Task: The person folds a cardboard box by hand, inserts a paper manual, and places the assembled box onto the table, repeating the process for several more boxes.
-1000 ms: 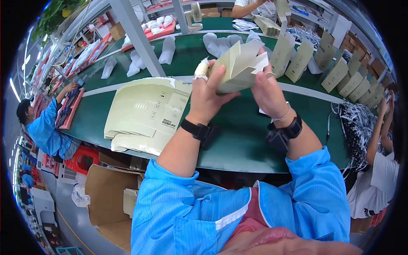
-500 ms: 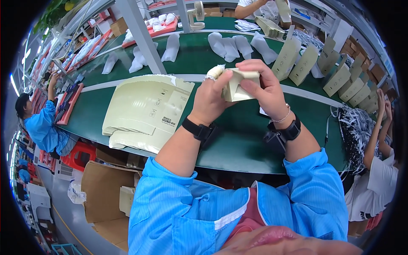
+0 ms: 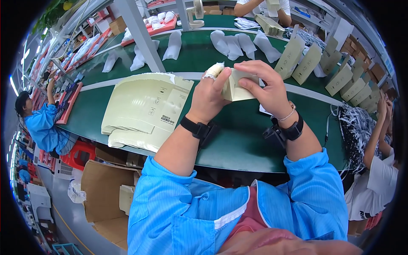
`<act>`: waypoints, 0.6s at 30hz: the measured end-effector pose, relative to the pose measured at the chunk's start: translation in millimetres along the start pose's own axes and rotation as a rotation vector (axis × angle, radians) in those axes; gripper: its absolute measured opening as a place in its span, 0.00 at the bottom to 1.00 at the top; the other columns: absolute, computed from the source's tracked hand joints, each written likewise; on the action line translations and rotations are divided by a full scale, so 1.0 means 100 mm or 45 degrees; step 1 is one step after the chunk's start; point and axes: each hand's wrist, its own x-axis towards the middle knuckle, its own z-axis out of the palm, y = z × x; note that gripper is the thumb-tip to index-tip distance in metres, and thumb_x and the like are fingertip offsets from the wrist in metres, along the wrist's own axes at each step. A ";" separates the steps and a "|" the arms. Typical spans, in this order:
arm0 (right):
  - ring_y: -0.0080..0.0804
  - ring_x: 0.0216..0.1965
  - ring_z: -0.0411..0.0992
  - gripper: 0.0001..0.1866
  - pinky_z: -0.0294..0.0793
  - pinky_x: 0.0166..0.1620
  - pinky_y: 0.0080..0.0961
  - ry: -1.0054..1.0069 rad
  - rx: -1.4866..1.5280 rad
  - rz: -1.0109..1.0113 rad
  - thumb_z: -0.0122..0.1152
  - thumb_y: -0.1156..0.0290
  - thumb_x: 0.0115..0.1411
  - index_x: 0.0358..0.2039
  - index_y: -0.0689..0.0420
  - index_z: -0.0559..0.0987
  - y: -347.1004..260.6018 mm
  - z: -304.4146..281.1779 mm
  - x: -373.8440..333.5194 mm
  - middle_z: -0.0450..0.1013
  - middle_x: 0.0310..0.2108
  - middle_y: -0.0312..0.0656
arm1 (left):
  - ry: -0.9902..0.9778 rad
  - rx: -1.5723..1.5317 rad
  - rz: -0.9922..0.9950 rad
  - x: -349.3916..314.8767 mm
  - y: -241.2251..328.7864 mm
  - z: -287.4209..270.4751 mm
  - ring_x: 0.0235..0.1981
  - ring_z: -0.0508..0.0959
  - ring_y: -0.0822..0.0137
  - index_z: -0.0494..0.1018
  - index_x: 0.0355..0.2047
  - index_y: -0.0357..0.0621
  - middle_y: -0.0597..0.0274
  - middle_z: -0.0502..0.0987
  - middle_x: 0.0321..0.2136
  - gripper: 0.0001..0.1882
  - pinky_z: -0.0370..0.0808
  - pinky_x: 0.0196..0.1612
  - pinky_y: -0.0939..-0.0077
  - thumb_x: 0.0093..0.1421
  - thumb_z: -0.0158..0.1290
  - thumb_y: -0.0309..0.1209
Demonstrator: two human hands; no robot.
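Observation:
Between my hands, above the green bench, is a pale cream folding carton (image 3: 244, 94), partly folded into shape, with an inner face toward me. My left hand (image 3: 207, 94) grips its left side; one finger of that hand is wrapped in a white covering. My right hand (image 3: 268, 88) holds the right side, thumb pressed on the inner panel and fingers behind. The carton's far side is hidden by my fingers. Left of my forearm lies a stack of flat cream carton blanks (image 3: 136, 102). Both wrists carry black straps with small devices.
White pouches (image 3: 233, 46) lie on the green belt (image 3: 193, 55) beyond a metal rail. Standing cream cartons (image 3: 307, 63) line the right side, near a heap of black-and-white straps (image 3: 359, 127). A grey post (image 3: 140, 36) rises at left. Co-workers sit around; a large cardboard box (image 3: 102, 191) stands below left.
The carton in my hands has turned and looks more opened toward me; my right hand has shifted slightly. The pouches and standing cartons on the belt have moved a little to the right.

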 end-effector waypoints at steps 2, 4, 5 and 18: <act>0.35 0.46 0.69 0.19 0.68 0.51 0.27 -0.031 0.023 0.022 0.61 0.77 0.53 0.47 0.57 0.76 0.02 -0.03 -0.01 0.72 0.44 0.43 | -0.014 0.007 0.020 0.00 0.00 -0.01 0.40 0.73 0.45 0.55 0.58 0.57 0.48 0.70 0.45 0.51 0.74 0.38 0.60 0.32 0.69 0.26; 0.37 0.49 0.68 0.21 0.67 0.52 0.29 -0.091 0.065 0.061 0.62 0.77 0.51 0.48 0.57 0.75 0.02 -0.07 0.00 0.70 0.47 0.43 | -0.021 0.009 0.035 0.01 0.00 -0.01 0.40 0.73 0.45 0.55 0.59 0.56 0.47 0.70 0.46 0.52 0.74 0.38 0.60 0.33 0.69 0.26; 0.37 0.49 0.68 0.21 0.67 0.52 0.29 -0.085 0.058 0.060 0.62 0.77 0.51 0.48 0.57 0.75 0.00 -0.07 0.00 0.70 0.47 0.43 | 0.021 -0.039 0.022 0.02 -0.01 -0.01 0.41 0.73 0.46 0.53 0.59 0.56 0.47 0.70 0.46 0.52 0.74 0.39 0.61 0.34 0.69 0.27; 0.44 0.54 0.63 0.37 0.64 0.56 0.34 -0.484 -0.536 -0.418 0.73 0.71 0.36 0.50 0.52 0.69 0.18 -0.14 -0.21 0.64 0.51 0.43 | -0.003 -1.385 -1.420 0.12 -0.03 -0.19 0.50 0.72 0.57 0.36 0.64 0.49 0.47 0.66 0.52 0.46 0.69 0.53 0.64 0.54 0.57 0.25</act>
